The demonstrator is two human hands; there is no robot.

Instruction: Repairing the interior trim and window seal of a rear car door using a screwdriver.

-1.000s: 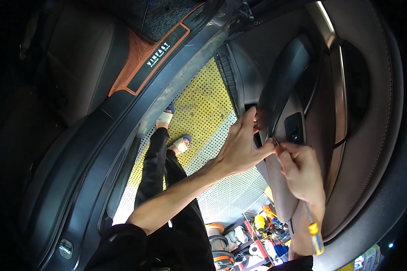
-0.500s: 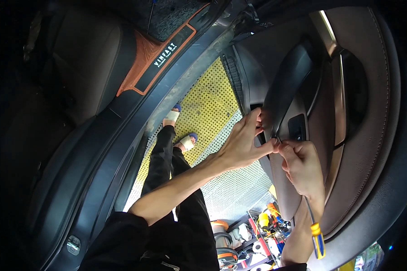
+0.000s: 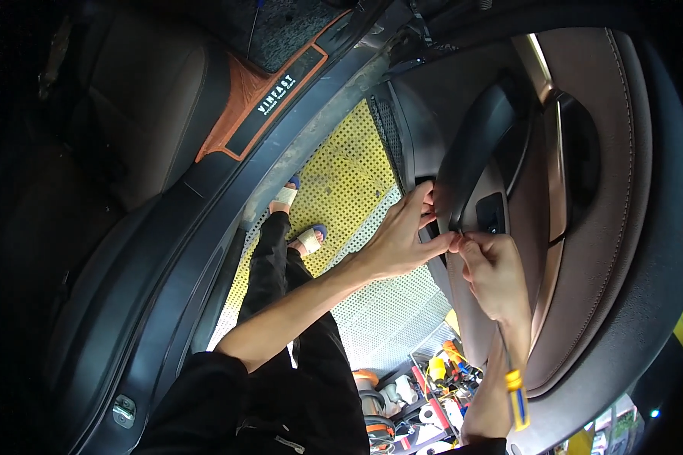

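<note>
Handle (image 3: 475, 144) still on door (image 3: 584, 182), work at its lower end looks unfinished; left hand (image 3: 401, 236) spread beside it, right hand (image 3: 496, 277) clenched round screwdriver (image 3: 517, 399) below.

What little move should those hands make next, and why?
Perhaps a gentle pry at the lower end of the black handle: the right hand has its fingertips bunched there, the left hand has its thumb beside them, and the screwdriver runs up into the right hand, tip hidden.
</note>
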